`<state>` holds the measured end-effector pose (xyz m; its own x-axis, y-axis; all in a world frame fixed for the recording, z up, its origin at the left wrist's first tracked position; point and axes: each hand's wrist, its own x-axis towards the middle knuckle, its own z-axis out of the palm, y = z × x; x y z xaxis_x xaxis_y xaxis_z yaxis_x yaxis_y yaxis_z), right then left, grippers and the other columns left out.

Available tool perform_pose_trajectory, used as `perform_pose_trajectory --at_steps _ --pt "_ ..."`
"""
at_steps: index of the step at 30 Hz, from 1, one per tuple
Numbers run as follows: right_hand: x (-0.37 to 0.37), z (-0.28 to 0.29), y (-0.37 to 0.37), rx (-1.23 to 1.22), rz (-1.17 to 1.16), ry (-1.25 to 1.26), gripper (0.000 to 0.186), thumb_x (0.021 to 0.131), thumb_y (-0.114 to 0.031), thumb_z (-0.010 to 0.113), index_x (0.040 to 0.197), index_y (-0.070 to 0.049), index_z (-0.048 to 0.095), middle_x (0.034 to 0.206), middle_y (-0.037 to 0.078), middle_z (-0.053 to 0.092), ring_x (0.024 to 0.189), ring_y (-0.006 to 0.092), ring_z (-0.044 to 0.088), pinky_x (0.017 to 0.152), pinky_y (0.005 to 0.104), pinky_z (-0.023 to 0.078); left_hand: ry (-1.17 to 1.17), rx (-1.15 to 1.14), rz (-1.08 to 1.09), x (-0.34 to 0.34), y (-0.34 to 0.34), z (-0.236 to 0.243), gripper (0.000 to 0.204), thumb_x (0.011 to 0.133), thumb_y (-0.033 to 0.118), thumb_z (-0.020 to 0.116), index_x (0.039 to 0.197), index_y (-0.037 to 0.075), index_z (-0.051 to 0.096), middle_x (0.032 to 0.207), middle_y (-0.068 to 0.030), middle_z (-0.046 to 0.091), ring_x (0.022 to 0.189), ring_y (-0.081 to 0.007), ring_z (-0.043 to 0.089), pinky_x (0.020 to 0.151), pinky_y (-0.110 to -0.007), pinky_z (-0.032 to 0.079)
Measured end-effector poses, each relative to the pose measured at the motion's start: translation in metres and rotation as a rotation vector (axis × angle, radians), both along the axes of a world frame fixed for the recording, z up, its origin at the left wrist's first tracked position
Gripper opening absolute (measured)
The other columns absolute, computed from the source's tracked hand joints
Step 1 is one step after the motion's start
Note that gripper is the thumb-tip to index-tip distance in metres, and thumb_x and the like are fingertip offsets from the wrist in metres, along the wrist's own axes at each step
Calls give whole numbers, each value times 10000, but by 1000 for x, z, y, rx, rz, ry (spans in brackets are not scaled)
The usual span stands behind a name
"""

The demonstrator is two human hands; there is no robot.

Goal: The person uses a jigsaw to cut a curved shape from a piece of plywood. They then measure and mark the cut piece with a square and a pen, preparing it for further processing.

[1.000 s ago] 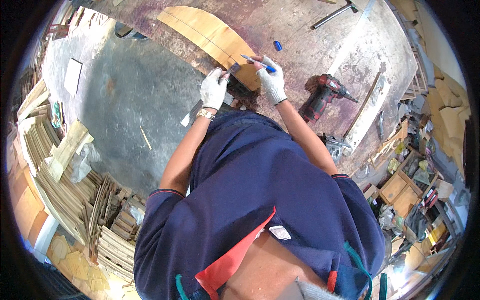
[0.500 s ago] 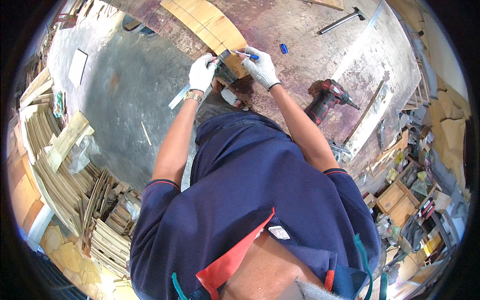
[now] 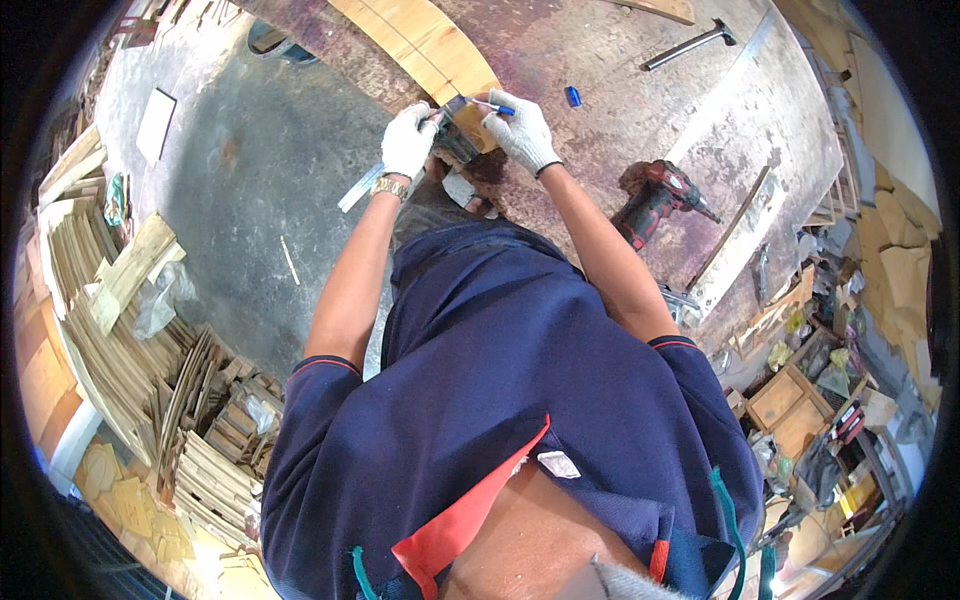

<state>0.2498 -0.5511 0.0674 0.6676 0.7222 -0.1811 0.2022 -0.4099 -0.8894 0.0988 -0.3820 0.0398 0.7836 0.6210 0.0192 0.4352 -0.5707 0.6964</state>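
Compared with a second ago, both gloved hands are seen further up the frame and closer together over the end of the curved pale wooden board (image 3: 425,45); the view itself has tilted, so part of that shift may be head movement.

The left hand in a white knit glove (image 3: 408,140) is closed on a flat metal ruler (image 3: 360,187), whose free end sticks out past the near edge of the stained reddish workbench (image 3: 640,110). A dark small tool or block (image 3: 455,140) is pinned between the two hands; what it is cannot be told.

The right hand in a white knit glove (image 3: 522,133) is closed on a blue-tipped marker pen (image 3: 490,106), tip pointed at the board end. Judged as marking or measuring at the board's cut end, right at the bench's near edge.

A blue pen cap (image 3: 572,96) lies just beyond the right hand, apart from it. A red and black cordless drill (image 3: 660,200) lies on the bench to the right, near the right forearm but not touching. A dark metal hammer (image 3: 690,45) lies well apart, toward the far edge.

Open bench surface is left to the right of the board and beyond the hands. Left of the bench, bare grey concrete floor (image 3: 250,170) is open, with stacks of thin wooden slats (image 3: 110,300) further left.
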Motion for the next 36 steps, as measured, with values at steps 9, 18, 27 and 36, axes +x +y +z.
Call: perform_pose_trajectory --at_steps 9,18,27,36 --pt "-5 -1 -15 41 -31 89 281 970 -224 696 1164 -24 731 848 28 706 758 103 564 701 302 496 17 -58 25 -5 -19 3 196 932 211 706 1005 31 727 1004 -147 753 941 -346 708 833 -423 547" --pt "-8 -16 -36 104 -45 157 269 947 -213 699 1150 -41 736 787 62 674 716 108 574 677 309 503 47 -44 31 -9 -43 14 202 935 222 701 1007 34 719 1031 -142 745 939 -354 704 830 -418 545" --pt "-8 -7 -50 117 -51 209 260 962 -185 683 1166 -33 735 852 57 718 765 96 599 709 296 511 36 -33 11 -7 -54 15 206 937 232 697 975 30 709 998 -144 739 937 -358 701 819 -432 542" --pt "-7 -13 -53 116 -67 217 248 955 -179 664 1154 -50 737 834 60 713 735 95 596 685 298 507 82 -102 3 -9 -65 18 205 933 228 699 965 26 707 1021 -154 743 959 -365 702 826 -440 544"
